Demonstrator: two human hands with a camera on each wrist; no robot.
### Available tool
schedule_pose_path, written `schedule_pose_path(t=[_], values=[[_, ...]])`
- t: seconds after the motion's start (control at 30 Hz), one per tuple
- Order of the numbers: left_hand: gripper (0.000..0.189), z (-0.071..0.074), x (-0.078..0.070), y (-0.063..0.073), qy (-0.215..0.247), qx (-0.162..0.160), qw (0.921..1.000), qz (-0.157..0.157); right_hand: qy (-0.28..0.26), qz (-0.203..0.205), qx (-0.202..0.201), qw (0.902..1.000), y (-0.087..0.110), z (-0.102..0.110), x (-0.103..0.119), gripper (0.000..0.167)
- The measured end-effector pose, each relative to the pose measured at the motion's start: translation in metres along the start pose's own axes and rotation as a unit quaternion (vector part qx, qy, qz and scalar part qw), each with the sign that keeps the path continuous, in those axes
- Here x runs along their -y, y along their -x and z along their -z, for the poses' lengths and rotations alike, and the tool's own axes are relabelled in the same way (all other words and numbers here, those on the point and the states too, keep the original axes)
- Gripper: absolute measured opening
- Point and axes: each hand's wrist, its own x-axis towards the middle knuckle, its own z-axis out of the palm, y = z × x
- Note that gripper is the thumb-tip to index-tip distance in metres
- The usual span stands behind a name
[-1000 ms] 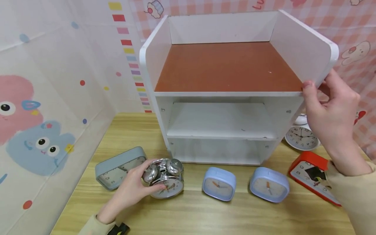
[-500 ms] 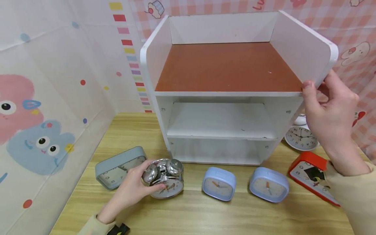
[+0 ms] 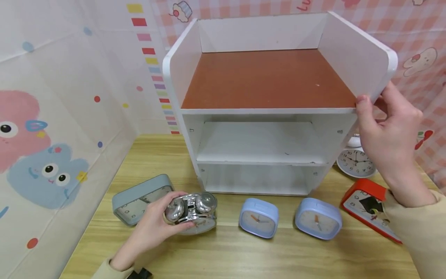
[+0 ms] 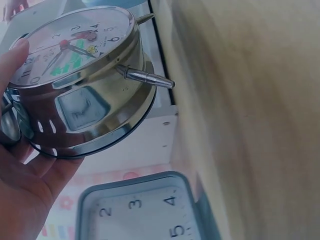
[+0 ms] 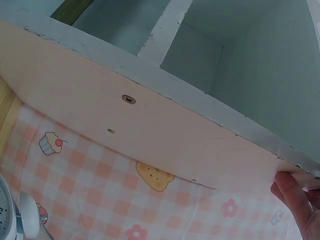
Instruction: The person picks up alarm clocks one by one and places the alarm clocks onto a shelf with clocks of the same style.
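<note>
My left hand [image 3: 153, 223] grips a silver twin-bell alarm clock [image 3: 191, 211], thumb on the front and fingers behind it. In the left wrist view, the clock's shiny side and its metal legs [image 4: 145, 77] show close to the tabletop. Whether the legs touch the wood I cannot tell. My right hand [image 3: 391, 131] holds the front edge of the white shelf unit's [image 3: 261, 111] right side panel, thumb at the brown top board's corner. In the right wrist view, fingertips [image 5: 287, 182] press the panel's outer face.
A grey-blue clock [image 3: 141, 199] stands just left of the silver one. Two light blue clocks [image 3: 259, 217] stand before the shelf unit. A red clock [image 3: 369, 209] and a white twin-bell clock [image 3: 356, 162] are at the right, partly behind my right arm. Patterned cloth [image 3: 153, 23] hangs behind.
The silver alarm clock has tilted in my left hand, its bells nearer me and less of its dial showing. My right hand stays on the shelf unit. The view shifts slightly.
</note>
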Motion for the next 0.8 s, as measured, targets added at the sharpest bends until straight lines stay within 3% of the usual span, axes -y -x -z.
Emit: schedule_pose_path(t=[0.23,0.6,0.8], values=[[0.072,0.011,-0.008,-0.002,0.005,-0.031,0.9987,-0.039,0.003,-0.001,-0.004,1.0000,0.000,-0.001,0.000,0.035],[0.077,0.024,-0.026,-0.007,-0.002,-0.041,0.9957,-0.083,0.001,0.005,-0.003,1.0000,0.000,0.000,-0.001,0.035],[0.081,0.031,-0.038,-0.014,0.020,-0.054,0.9898,-0.130,-0.002,0.008,-0.006,0.9999,0.000,-0.001,-0.002,0.035]])
